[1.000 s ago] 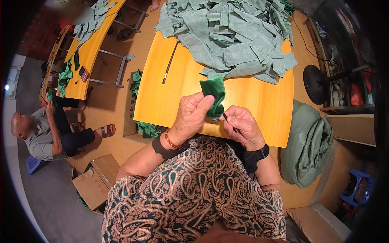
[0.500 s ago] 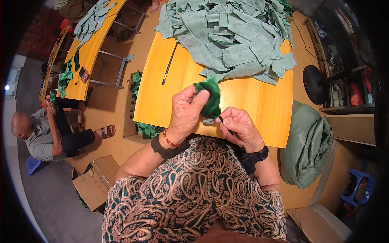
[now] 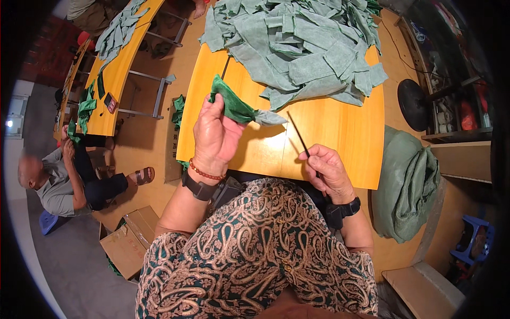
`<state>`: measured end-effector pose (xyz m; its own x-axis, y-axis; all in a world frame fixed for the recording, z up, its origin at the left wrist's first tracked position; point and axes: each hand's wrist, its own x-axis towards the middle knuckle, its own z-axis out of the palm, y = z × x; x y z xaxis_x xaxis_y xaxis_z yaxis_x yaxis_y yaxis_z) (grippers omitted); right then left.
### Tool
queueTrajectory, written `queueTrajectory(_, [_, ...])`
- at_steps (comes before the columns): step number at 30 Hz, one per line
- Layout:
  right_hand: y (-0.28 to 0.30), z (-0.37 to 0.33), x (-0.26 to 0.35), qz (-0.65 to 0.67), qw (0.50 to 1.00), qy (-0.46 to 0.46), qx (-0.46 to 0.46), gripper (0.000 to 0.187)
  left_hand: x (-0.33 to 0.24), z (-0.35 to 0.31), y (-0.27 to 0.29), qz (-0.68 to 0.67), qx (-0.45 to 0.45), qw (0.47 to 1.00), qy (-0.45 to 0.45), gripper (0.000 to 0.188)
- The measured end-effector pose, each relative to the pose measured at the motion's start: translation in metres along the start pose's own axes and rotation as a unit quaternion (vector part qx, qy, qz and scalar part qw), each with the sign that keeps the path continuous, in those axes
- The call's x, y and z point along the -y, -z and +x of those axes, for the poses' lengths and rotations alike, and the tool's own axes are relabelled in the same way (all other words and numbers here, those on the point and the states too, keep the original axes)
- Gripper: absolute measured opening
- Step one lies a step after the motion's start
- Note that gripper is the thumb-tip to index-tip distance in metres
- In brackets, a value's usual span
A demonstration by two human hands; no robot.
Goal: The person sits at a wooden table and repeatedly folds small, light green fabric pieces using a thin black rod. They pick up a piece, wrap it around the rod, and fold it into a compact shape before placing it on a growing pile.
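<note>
My left hand (image 3: 213, 133) is raised over the near part of the yellow table, its fingers closed on a green velvety cloth piece (image 3: 234, 105). The cloth's pale grey-green end points right, toward my other hand. Closed round a thin black stick (image 3: 298, 133) is my right hand (image 3: 328, 169). The stick tilts up and left, its tip just apart from the cloth's pale end. Beyond both hands lies a big heap of pale green cloth pieces (image 3: 313, 53). A second dark stick (image 3: 226, 65) lies left of the heap, mostly hidden behind my left hand and the cloth.
The yellow table (image 3: 340, 141) ends close to my lap. At right lie a green bundle (image 3: 404, 186) and a black round object (image 3: 413, 108). A cardboard box (image 3: 125, 242) stands at lower left. A person (image 3: 61, 181) sits at left beside another table (image 3: 101, 119).
My left hand has moved left with the cloth, which now stretches out with its pale end showing. My right hand has moved slightly right, and the stick is now clear of the cloth.
</note>
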<state>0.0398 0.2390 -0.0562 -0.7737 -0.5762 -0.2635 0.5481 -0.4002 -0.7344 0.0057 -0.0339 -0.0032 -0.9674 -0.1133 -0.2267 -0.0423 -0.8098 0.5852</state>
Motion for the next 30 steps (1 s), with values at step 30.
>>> queueTrajectory(30, [-0.06, 0.045, 0.056, -0.561, 0.707, 0.415, -0.113, 0.011, 0.006, -0.008, -0.033, 0.649, 0.269, 0.674, -0.229, 0.02])
